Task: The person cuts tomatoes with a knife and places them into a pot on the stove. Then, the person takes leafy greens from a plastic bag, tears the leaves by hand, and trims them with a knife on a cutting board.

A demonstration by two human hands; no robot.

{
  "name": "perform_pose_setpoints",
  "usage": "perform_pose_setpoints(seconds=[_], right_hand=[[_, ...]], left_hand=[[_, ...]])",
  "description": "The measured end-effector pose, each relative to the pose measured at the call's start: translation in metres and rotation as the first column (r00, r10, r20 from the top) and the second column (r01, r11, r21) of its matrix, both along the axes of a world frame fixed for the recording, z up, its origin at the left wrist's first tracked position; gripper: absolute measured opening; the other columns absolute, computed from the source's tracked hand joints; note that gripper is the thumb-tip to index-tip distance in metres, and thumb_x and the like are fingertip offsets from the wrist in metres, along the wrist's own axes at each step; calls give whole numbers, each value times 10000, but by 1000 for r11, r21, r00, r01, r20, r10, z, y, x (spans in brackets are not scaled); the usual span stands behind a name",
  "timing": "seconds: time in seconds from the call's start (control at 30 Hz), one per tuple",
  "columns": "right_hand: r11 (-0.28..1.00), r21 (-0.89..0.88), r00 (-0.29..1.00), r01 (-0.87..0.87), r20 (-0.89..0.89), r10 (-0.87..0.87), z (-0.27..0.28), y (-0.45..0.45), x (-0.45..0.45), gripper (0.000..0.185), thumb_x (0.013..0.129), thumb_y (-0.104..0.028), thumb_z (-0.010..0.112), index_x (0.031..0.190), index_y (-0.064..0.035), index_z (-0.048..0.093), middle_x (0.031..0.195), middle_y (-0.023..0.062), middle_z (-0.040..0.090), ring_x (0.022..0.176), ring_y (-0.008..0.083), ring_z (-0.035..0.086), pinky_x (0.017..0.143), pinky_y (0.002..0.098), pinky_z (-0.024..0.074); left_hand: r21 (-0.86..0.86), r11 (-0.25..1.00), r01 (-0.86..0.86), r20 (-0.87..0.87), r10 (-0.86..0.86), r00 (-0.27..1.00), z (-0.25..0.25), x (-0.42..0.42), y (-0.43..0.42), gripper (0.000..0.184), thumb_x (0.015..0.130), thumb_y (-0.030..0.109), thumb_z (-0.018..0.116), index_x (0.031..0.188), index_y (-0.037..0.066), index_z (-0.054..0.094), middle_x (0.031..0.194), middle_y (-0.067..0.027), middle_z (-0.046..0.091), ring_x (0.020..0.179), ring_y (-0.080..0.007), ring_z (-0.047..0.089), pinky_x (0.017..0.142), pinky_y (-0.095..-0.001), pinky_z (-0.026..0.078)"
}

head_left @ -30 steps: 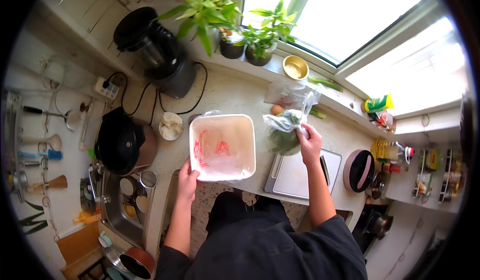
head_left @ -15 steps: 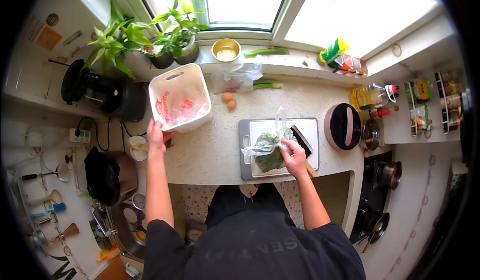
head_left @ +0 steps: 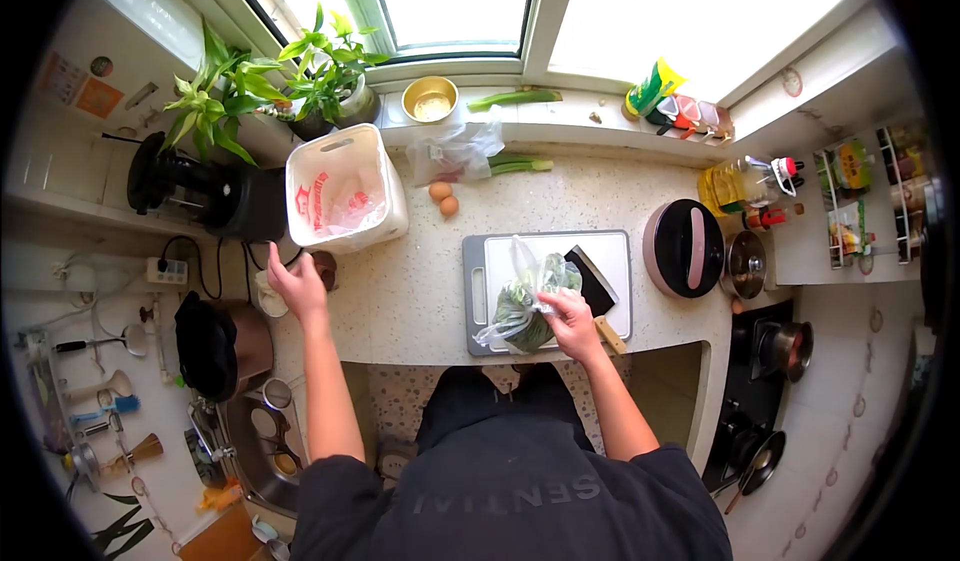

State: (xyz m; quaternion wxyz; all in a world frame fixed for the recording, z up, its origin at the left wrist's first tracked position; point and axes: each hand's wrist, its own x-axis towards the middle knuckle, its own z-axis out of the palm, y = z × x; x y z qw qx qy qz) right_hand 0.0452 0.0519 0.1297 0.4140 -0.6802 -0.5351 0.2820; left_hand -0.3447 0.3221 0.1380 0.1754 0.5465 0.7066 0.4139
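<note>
In the head view my right hand (head_left: pixel 570 319) is closed on the gathered top of a clear plastic bag (head_left: pixel 517 306) with leafy greens inside. The bag is over a white cutting board with a grey edge (head_left: pixel 476 306). Beside it on the board lies a cleaver (head_left: pixel 592 279) with a wooden handle, partly behind my hand. My left hand (head_left: pixel 300 283) is empty, its fingers apart, just below a white plastic bin (head_left: pixel 394 201). That bin holds a crumpled clear bag with red print.
Two brown eggs (head_left: pixel 441 192) sit near a plastic bag (head_left: pixel 455 151) and green onion stalks (head_left: pixel 520 164) at the back. A pink-and-black cooker (head_left: pixel 684 248) stands right of the board. Potted plants (head_left: pixel 335 71) and a gold bowl (head_left: pixel 430 99) line the sill; the sink (head_left: pixel 265 451) is lower left.
My left hand has let go of the bin's rim, and the bin now stands upright on the counter. The bag of greens in my right hand has shifted and turned slightly.
</note>
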Motion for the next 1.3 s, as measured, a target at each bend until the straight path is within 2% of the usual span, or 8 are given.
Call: perform_pose_setpoints(seconds=[0.07, 0.17, 0.23, 0.33, 0.63, 0.8, 0.97, 1.3], right_hand=[[1000, -2, 999, -15, -29, 15, 0, -1, 2, 360, 811, 14, 706, 1158, -74, 747, 866, 98, 603, 893, 302, 566, 825, 380, 460], [999, 20, 997, -47, -59, 48, -6, -2, 4, 378, 816, 13, 705, 1180, -80, 749, 863, 100, 592, 868, 300, 551, 816, 377, 455], [997, -4, 994, -83, -78, 83, -6, -2, 4, 384, 819, 15, 701, 1188, -81, 750, 863, 98, 586, 861, 297, 545, 807, 379, 453], [991, 0, 984, -134, -116, 133, -5, -3, 4, 400, 823, 21, 695, 1203, -91, 751, 861, 95, 564, 846, 289, 534, 795, 384, 450], [996, -8, 990, -89, -113, 88, -23, -19, 9, 387, 852, -6, 704, 1231, -79, 730, 922, 106, 602, 933, 303, 580, 861, 385, 478], [998, 31, 998, 49, -49, -48, 0, -23, 10, 344, 832, -66, 768, 1171, -62, 705, 989, 133, 669, 921, 332, 644, 835, 424, 508], [999, 46, 993, -4, 119, -1, -3, -31, 24, 126, 790, -87, 804, 843, -70, 691, 919, 79, 698, 891, 314, 667, 777, 424, 502], [994, 109, 991, 18, 126, -32, -4, -45, 29, 128, 777, -64, 796, 859, -85, 700, 945, 53, 710, 971, 293, 644, 858, 410, 480]], left_hand=[[229, 960, 160, -100, -141, 985, 15, 38, -46, 606, 940, 143, 655, 1525, 125, 497, 1506, -159, 457, 1196, -193, 557, 858, -315, 563], [-50, 819, 572, 200, -553, 809, 16, 90, -108, 373, 914, 60, 687, 1287, 52, 692, 1258, -100, 660, 985, -154, 648, 817, -272, 571], [-141, 645, 751, 489, -614, 619, -3, 124, -141, 258, 901, 75, 724, 1153, 34, 756, 1079, -86, 720, 896, -159, 702, 802, -289, 587], [-132, 539, 832, 439, -721, 537, 4, 172, -167, 253, 875, 84, 764, 1126, 45, 766, 1039, -103, 710, 888, -197, 731, 818, -317, 600], [-13, 452, 892, 44, -891, 453, -12, 203, -171, 444, 742, 144, 878, 1164, 91, 750, 1065, -103, 664, 863, -274, 699, 760, -356, 587], [-42, 485, 874, -3, -874, 485, -9, 212, -177, 289, 738, 131, 870, 1019, 141, 802, 975, -31, 696, 870, -241, 705, 726, -361, 588], [-80, 465, 882, -28, -885, 465, -5, 213, -177, 253, 750, 108, 859, 998, 134, 818, 963, -39, 716, 903, -239, 704, 771, -352, 583], [-82, 479, 874, -88, -877, 472, -7, 206, -173, 206, 770, 110, 819, 962, 186, 811, 949, 9, 705, 866, -212, 701, 722, -345, 581]])
